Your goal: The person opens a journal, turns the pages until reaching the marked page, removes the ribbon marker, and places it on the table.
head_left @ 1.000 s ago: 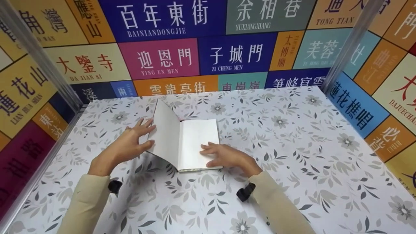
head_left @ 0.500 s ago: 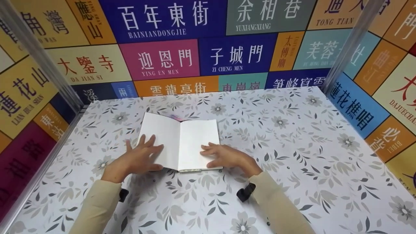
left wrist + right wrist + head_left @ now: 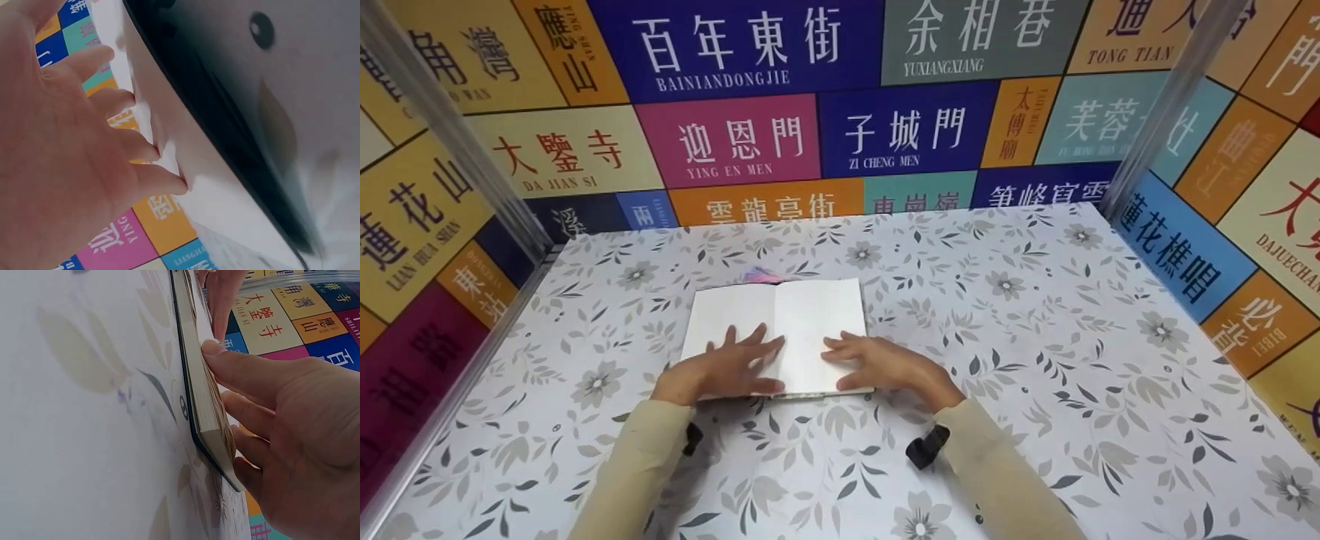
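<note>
An open notebook point(image 3: 817, 315) with blank white pages lies flat on the table. My left hand point(image 3: 735, 364) presses the left page with spread fingers; in the left wrist view its fingertips point(image 3: 179, 185) touch the paper near the dark cover edge. On the right page rests my right hand point(image 3: 877, 361), fingers extended. The right wrist view shows its thumb point(image 3: 242, 367) on the page and the thick page block point(image 3: 202, 388) over a dark cover. A small pink and blue piece point(image 3: 763, 275) sticks out past the notebook's top edge at the spine.
A floral-patterned cloth point(image 3: 1035, 375) covers the table. Behind stands a wall of coloured panels point(image 3: 727, 135) with Chinese lettering, and clear corner posts point(image 3: 1162, 112) rise at the back left and right. Black wrist cameras point(image 3: 928, 448) hang at both sleeves.
The left cover side has gone from raised to lying flat. My left hand has moved right and down with it onto the page, while my right hand stays in place.
</note>
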`<action>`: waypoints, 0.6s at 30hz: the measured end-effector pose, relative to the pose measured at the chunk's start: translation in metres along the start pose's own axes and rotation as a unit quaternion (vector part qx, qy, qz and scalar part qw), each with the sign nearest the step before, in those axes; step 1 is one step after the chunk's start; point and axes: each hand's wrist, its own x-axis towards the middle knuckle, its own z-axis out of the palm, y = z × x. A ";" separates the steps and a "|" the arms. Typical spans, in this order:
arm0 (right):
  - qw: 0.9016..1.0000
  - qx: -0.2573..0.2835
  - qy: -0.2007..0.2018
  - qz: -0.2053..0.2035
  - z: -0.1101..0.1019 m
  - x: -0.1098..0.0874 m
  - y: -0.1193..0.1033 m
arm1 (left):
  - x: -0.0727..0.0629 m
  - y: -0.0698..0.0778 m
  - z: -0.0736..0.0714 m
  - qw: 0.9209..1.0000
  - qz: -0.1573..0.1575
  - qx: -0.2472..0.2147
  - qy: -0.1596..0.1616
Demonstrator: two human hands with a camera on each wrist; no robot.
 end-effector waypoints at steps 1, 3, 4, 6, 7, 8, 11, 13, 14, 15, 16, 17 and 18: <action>1.000 0.001 0.000 0.000 0.000 0.000 0.000 | 0.003 0.002 0.000 1.000 -0.003 0.002 -0.001; 1.000 0.002 0.000 0.001 0.000 0.000 0.000 | 0.009 0.004 0.001 1.000 -0.009 0.008 -0.001; 1.000 0.002 -0.001 0.000 0.000 0.000 0.000 | 0.011 0.006 0.001 1.000 -0.012 0.013 -0.001; 1.000 0.000 -0.003 0.000 0.000 0.000 0.000 | 0.014 0.008 0.001 1.000 -0.017 0.023 -0.001; 1.000 -0.002 -0.004 -0.001 0.000 0.000 0.001 | 0.015 0.010 0.002 0.999 -0.019 0.027 0.000; 1.000 -0.004 -0.006 -0.002 0.000 0.000 0.001 | 0.016 0.011 0.002 0.999 -0.021 0.030 0.000; 1.000 -0.015 -0.012 -0.003 -0.001 -0.001 0.001 | 0.020 0.016 0.001 0.999 -0.031 0.037 -0.002; 1.000 -0.021 -0.018 0.000 -0.001 -0.002 0.000 | 0.023 0.017 0.000 0.998 -0.040 0.038 -0.004; 0.999 -0.023 -0.022 0.002 -0.001 -0.002 0.000 | 0.025 0.018 0.000 0.998 -0.045 0.037 -0.005; 0.999 -0.025 -0.024 0.004 -0.001 -0.003 0.000 | 0.027 0.018 -0.001 0.998 -0.048 0.037 -0.006; 0.999 -0.028 -0.027 0.006 -0.001 -0.003 -0.001 | 0.028 0.018 -0.001 0.998 -0.050 0.036 -0.007; 0.999 -0.029 -0.029 0.008 -0.001 -0.002 -0.001 | 0.029 0.018 -0.001 0.998 -0.052 0.034 -0.007; 0.999 -0.028 -0.031 0.007 -0.001 -0.002 -0.001 | 0.030 0.018 -0.002 0.998 -0.054 0.033 -0.007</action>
